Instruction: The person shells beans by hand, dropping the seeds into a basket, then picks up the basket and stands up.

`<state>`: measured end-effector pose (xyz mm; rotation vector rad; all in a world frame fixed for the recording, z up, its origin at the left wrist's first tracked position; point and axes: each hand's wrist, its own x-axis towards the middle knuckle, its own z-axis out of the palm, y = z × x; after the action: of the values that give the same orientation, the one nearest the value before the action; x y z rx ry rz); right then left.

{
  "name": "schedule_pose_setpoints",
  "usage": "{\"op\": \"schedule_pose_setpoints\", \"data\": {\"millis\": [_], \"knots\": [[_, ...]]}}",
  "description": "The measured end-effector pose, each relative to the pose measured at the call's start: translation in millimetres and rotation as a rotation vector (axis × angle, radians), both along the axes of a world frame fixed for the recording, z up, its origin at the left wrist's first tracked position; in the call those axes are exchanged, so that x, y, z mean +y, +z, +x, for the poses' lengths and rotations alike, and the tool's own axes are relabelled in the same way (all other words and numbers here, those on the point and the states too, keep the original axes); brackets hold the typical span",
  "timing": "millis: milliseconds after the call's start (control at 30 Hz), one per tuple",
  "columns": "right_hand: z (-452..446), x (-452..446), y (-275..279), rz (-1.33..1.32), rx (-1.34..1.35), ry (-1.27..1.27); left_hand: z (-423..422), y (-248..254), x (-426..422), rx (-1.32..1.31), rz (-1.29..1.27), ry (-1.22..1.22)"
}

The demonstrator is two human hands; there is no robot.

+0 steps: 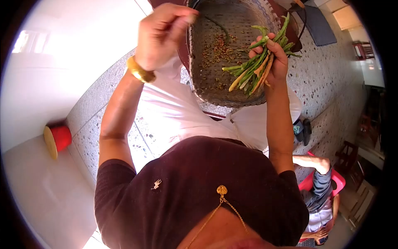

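My right hand is wrapped round a loose bunch of slender bean pods, mostly green with some yellow and brown ones. It is over the right side of a shallow woven basket. Small reddish-brown and greenish seeds lie scattered on the basket's bottom. At the basket's upper left rim is my left hand, slightly blurred, with a gold bangle on its wrist. Its thumb and fingers are pinched together, and a single thin dark-green pod trails from the fingertips over the basket.
The basket rests between my legs, in white trousers. A red round object stands by the wall at left. A dark mat lies on the speckled floor. At lower right another person sits on a red chair.
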<state>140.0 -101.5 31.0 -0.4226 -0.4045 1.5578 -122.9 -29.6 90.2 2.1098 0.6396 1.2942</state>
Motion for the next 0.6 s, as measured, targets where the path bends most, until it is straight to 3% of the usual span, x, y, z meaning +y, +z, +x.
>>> {"op": "schedule_pose_setpoints", "data": {"millis": [33, 200, 433, 600], "knots": [[-2, -3, 0, -0.002, -0.012, -0.015, 8, 1, 3, 0.036, 0.256, -0.068], [-3, -20, 6, 0.024, -0.078, -0.056, 40, 16, -14, 0.34, 0.367, -0.072], [-7, -29, 8, 0.001, -0.262, -0.125, 77, 10, -35, 0.327, 0.277, -0.168], [-5, -26, 3, 0.033, -0.15, -0.095, 91, 1, -51, 0.304, 0.215, -0.117]]}}
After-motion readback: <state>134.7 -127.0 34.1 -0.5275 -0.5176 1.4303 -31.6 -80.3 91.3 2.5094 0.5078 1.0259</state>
